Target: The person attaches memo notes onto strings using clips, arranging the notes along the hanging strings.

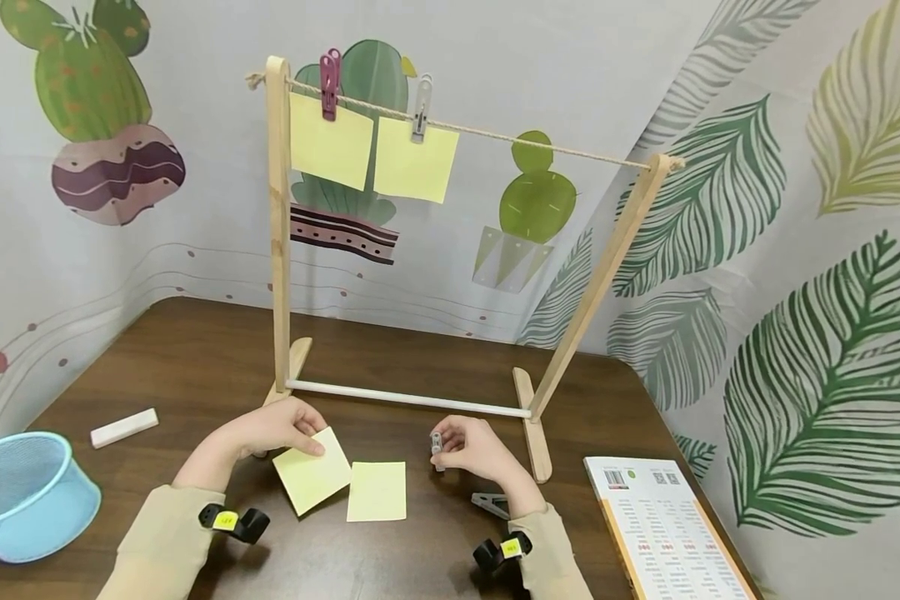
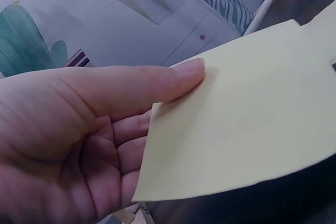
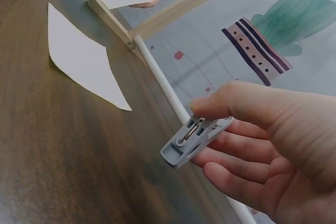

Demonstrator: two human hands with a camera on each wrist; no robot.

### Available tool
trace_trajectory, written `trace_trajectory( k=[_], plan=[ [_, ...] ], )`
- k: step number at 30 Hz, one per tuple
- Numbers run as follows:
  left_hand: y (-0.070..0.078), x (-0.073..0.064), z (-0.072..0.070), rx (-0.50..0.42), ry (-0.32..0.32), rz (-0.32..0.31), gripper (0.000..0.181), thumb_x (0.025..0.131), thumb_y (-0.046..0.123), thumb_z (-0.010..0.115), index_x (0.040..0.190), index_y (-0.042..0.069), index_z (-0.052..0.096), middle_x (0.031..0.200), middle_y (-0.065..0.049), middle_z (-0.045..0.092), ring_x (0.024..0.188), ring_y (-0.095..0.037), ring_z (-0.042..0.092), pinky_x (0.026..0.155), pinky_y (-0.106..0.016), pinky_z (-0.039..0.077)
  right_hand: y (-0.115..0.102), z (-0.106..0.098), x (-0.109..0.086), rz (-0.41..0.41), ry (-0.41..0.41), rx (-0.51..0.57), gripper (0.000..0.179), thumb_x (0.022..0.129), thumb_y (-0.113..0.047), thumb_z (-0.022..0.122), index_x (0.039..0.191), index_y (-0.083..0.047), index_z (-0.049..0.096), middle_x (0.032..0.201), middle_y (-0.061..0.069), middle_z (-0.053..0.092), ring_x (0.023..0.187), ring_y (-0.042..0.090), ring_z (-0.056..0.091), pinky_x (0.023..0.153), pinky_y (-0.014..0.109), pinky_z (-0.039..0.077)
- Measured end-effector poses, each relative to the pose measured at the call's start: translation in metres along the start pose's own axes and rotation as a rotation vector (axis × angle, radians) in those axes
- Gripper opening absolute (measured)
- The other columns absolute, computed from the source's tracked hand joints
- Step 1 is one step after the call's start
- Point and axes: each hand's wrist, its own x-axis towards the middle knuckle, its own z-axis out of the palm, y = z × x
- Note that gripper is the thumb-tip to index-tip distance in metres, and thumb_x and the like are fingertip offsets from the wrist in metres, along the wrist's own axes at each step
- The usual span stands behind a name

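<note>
My left hand (image 1: pixel 287 429) pinches a yellow sticky note (image 1: pixel 313 473) by one corner, thumb on its face and fingers behind, as the left wrist view (image 2: pixel 247 103) shows. Between thumb and fingers, my right hand (image 1: pixel 468 450) holds a grey clothespin (image 3: pixel 191 139) just above the table. Another yellow sticky note (image 1: pixel 377 492) lies on the table between the hands. A second grey clothespin (image 1: pixel 491 503) rests under the right wrist. On the rope (image 1: pixel 495 137) hang two yellow notes, one under a dark pink clothespin (image 1: pixel 330 83), the other under a grey clothespin (image 1: pixel 421 108).
A wooden frame with a left post (image 1: pixel 279 233), a right post (image 1: pixel 600 283) and a white bottom bar (image 1: pixel 405 398) stands behind the hands. At left are a blue mesh basket (image 1: pixel 52 517) and a white block (image 1: pixel 124 427). A printed booklet (image 1: pixel 667 525) lies at right.
</note>
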Motion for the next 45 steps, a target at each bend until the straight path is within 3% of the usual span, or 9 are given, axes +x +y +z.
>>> trace_trajectory(
  k=[7,17,27,35,38,45],
  plan=[
    [0.007,0.003,0.008,0.035,0.099,0.023,0.029,0.082,0.016,0.078,0.100,-0.004,0.069,0.092,-0.006,0.073,0.091,-0.014,0.064,0.080,-0.030,0.052,-0.004,-0.007,-0.003,-0.007,0.038,0.026,0.031,0.081,-0.013,0.079,0.106,0.000,0.065,0.091,0.009,0.068,0.080,0.007,0.063,0.073,0.024,0.053],
    [0.019,0.017,0.017,-0.086,0.177,0.038,0.031,0.085,0.015,0.075,0.105,-0.008,0.067,0.084,-0.003,0.070,0.074,-0.011,0.063,0.066,-0.024,0.052,-0.015,-0.022,-0.002,-0.032,0.097,0.002,0.034,0.082,-0.017,0.079,0.110,-0.003,0.066,0.095,0.008,0.070,0.086,0.012,0.065,0.076,0.024,0.054],
    [0.039,0.034,0.016,-0.051,0.378,0.090,0.032,0.086,0.017,0.074,0.107,-0.006,0.067,0.090,-0.008,0.072,0.079,-0.009,0.063,0.072,-0.025,0.052,-0.037,-0.045,0.004,-0.090,0.189,-0.027,0.034,0.080,-0.002,0.078,0.111,0.005,0.064,0.095,0.019,0.070,0.087,0.021,0.068,0.078,0.034,0.055],
    [0.069,0.049,0.016,-0.006,0.474,0.147,0.030,0.085,0.018,0.076,0.105,-0.004,0.069,0.093,-0.013,0.073,0.081,-0.011,0.066,0.070,-0.025,0.051,-0.061,-0.072,0.009,-0.208,0.305,-0.078,0.034,0.081,-0.008,0.079,0.112,0.000,0.066,0.093,0.012,0.074,0.088,0.023,0.070,0.080,0.031,0.057],
    [0.086,0.055,0.013,0.016,0.506,0.172,0.031,0.085,0.020,0.077,0.105,-0.002,0.070,0.097,-0.014,0.074,0.087,-0.016,0.069,0.074,-0.028,0.052,-0.069,-0.083,0.014,-0.249,0.313,-0.066,0.035,0.083,-0.005,0.076,0.115,0.002,0.064,0.096,0.016,0.073,0.090,0.027,0.070,0.083,0.035,0.057],
    [0.130,0.072,0.004,-0.007,0.579,0.238,0.029,0.085,0.022,0.077,0.105,0.002,0.072,0.102,-0.014,0.075,0.098,-0.025,0.071,0.083,-0.036,0.055,-0.098,-0.112,0.025,-0.330,0.356,-0.157,0.036,0.084,-0.003,0.075,0.118,0.004,0.063,0.101,0.018,0.071,0.093,0.030,0.070,0.088,0.037,0.056]
  ],
)
